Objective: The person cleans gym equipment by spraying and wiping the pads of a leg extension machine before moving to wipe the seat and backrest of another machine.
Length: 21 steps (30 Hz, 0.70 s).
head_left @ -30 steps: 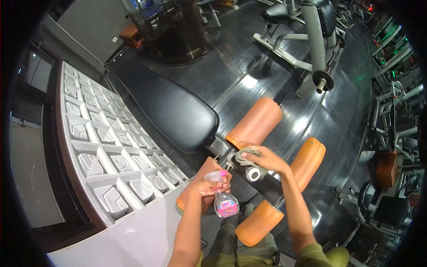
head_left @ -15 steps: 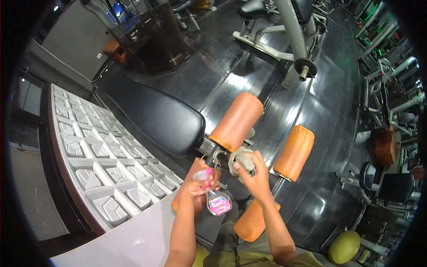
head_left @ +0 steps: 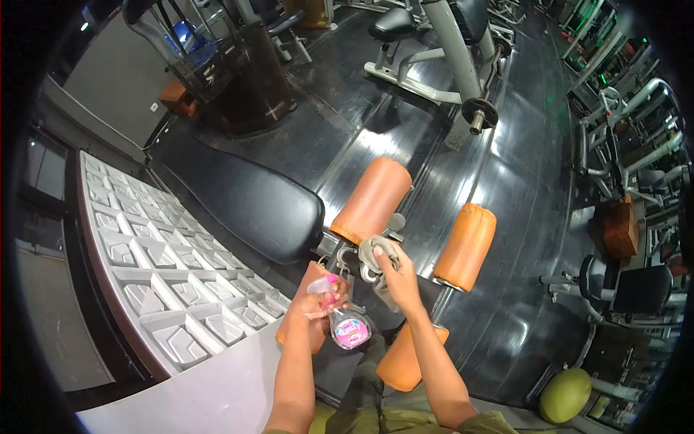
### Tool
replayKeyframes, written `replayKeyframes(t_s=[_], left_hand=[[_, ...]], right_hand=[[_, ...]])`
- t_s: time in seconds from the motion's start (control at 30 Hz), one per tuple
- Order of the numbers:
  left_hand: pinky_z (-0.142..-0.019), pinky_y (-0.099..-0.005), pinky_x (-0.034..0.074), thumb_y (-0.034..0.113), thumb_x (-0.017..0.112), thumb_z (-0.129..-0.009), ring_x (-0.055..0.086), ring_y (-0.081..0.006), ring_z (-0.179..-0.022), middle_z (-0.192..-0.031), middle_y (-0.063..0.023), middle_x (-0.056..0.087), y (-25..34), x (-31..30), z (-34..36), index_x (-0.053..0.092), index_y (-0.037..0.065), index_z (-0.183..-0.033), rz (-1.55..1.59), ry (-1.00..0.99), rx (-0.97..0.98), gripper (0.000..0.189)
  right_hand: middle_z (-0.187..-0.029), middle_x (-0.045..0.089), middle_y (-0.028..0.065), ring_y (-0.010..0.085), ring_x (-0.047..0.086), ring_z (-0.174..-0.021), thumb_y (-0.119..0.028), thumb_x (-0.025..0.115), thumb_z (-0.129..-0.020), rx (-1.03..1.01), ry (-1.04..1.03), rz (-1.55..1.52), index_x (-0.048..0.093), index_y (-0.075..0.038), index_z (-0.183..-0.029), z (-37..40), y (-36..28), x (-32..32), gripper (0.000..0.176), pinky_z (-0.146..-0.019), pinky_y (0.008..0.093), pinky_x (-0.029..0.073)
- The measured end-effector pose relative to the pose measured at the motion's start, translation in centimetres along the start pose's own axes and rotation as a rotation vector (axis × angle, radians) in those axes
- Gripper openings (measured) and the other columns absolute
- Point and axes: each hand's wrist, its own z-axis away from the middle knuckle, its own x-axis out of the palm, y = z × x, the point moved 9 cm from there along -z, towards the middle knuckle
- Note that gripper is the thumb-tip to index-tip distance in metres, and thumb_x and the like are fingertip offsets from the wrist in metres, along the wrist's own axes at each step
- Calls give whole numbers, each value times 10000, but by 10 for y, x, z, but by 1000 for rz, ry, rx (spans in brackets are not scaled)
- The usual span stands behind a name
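My left hand [head_left: 323, 302] is wrapped round the neck of a clear spray bottle [head_left: 350, 330] with a pink trigger and a pink label. In my right hand [head_left: 399, 278] is a bunched grey cloth [head_left: 377, 253], held close by the metal frame at the end of the bench. A brown-orange foam roller [head_left: 373, 200] lies just beyond the cloth, and an orange one [head_left: 466, 247] is to the right. Another orange roller [head_left: 413, 357] sits below my right forearm. Behind my left hand, a further roller [head_left: 296, 318] is partly hidden.
The black padded bench [head_left: 238, 199] stretches to the upper left. Along the left side runs a white patterned wall panel [head_left: 173, 282]. A grey weight machine [head_left: 448, 65] stands ahead, more machines [head_left: 636, 289] line the right, and a green ball-shaped pad [head_left: 564, 396] is at lower right.
The right hand and cloth have shifted slightly left and closer to the bench-end frame. The left hand still holds the bottle. The whole view has shifted a little.
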Motion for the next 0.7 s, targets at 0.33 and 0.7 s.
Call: replayKeyframes(t_s=[0.33, 0.7], left_hand=[[-689, -329, 475, 161, 802, -765, 546, -123, -692, -869, -25, 614, -5, -40, 13, 604, 98, -944, -56, 182, 3, 274], [-796, -374, 428, 186, 801, -777, 472, -102, -602, -816, 4, 568, -4, -9, 1, 616, 149, -928, 2, 2, -20, 241]], right_hand=[[-974, 645, 71, 197, 635, -809, -403, 408, -1029, 498, 207, -680, 549, -69, -1204, 86, 80, 26, 403, -731, 353, 547], [-1063, 626, 106, 287, 660, -898, -265, 640, -875, -275, -76, 771, 661, -48, -1065, 13, -92, 20, 289, -792, 376, 531]])
